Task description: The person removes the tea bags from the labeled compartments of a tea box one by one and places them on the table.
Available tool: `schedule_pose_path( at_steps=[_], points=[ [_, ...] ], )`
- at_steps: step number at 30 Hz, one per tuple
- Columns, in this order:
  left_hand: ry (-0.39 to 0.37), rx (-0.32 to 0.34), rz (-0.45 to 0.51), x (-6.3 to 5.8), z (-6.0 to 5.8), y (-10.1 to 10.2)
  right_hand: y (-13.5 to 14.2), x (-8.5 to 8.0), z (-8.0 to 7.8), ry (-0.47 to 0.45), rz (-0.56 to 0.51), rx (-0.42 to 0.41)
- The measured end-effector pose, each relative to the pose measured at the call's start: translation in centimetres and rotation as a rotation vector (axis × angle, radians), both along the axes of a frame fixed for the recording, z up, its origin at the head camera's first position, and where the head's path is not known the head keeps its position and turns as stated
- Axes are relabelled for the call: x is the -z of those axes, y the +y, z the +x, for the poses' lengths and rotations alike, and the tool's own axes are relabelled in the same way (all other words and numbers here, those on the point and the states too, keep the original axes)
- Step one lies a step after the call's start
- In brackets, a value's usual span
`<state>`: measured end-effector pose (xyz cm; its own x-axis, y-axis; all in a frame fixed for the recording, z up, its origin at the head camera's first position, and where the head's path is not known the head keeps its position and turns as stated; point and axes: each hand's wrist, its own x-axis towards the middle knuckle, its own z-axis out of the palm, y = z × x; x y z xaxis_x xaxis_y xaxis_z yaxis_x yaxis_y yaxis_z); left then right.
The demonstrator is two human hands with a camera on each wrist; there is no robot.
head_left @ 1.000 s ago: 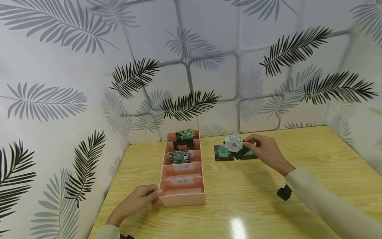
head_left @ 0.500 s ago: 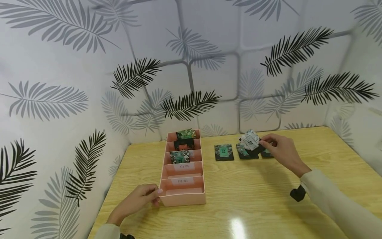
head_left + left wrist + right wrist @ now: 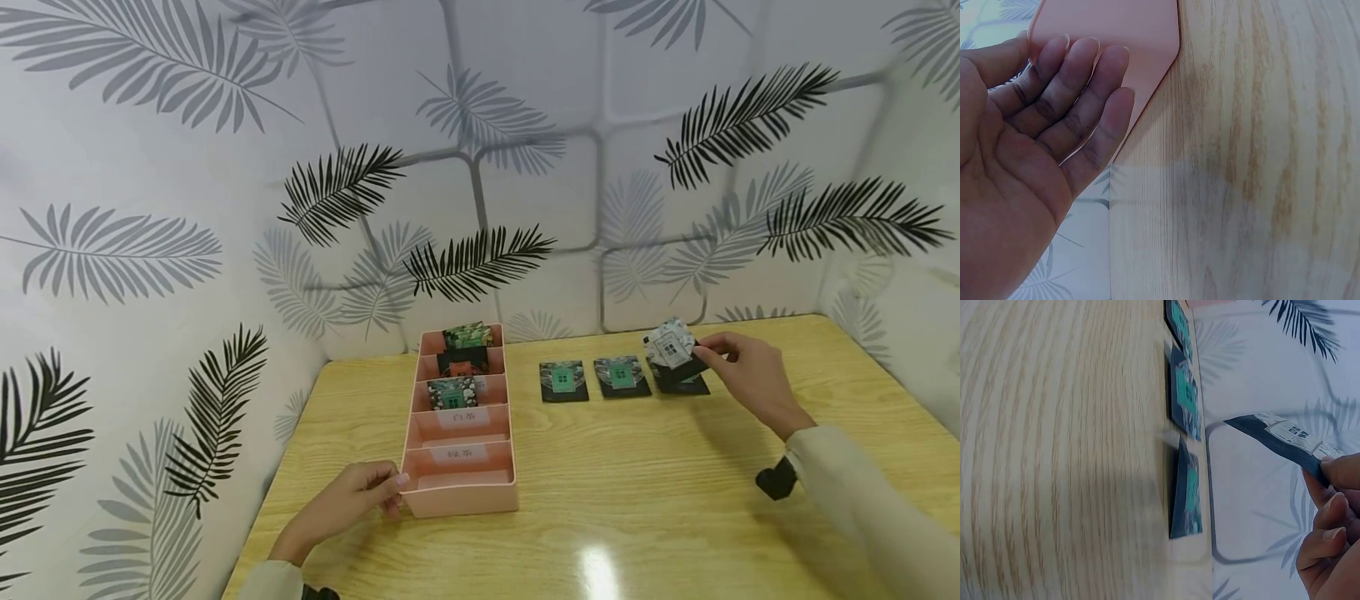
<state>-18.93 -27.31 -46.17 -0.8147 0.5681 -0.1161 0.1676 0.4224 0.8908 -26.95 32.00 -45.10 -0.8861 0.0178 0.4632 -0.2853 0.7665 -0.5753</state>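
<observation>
Right hand pinching a pale packet, left hand gripping a pink box

The right thumb and fingertips are pressing narrowly together on the dark edge of the pale packet, near one corner. The packet is tilting in the air, apart from the table, as the right wrist view is showing. The left thumb is resting over the rim at the box's near left corner, and the other fingers are curving by the outer wall; whether each fingertip is touching it, I cannot tell.

Below the pale packet, a black packet with a green label is lying on the table, partly hidden in the head view. Two similar packets, the middle one and the left one, are completing a spaced row beside the box.

Inside the box, a flowery packet is leaning in the third compartment from the back, a red-labelled packet is standing in the second, and green packaging is filling the rearmost. A leaf-patterned wall is rising behind.
</observation>
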Motion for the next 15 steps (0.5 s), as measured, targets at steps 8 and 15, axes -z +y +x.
schedule_pose_path(
  at_steps=[8, 15],
  points=[
    [0.019, 0.001, -0.017, 0.1, -0.1, 0.0, 2.7, 1.0, -0.3, -0.062, -0.032, 0.05],
    [0.013, 0.002, -0.013, 0.0, 0.0, 0.0, 4.6, 2.0, -0.5, -0.097, -0.044, 0.088]
  ],
)
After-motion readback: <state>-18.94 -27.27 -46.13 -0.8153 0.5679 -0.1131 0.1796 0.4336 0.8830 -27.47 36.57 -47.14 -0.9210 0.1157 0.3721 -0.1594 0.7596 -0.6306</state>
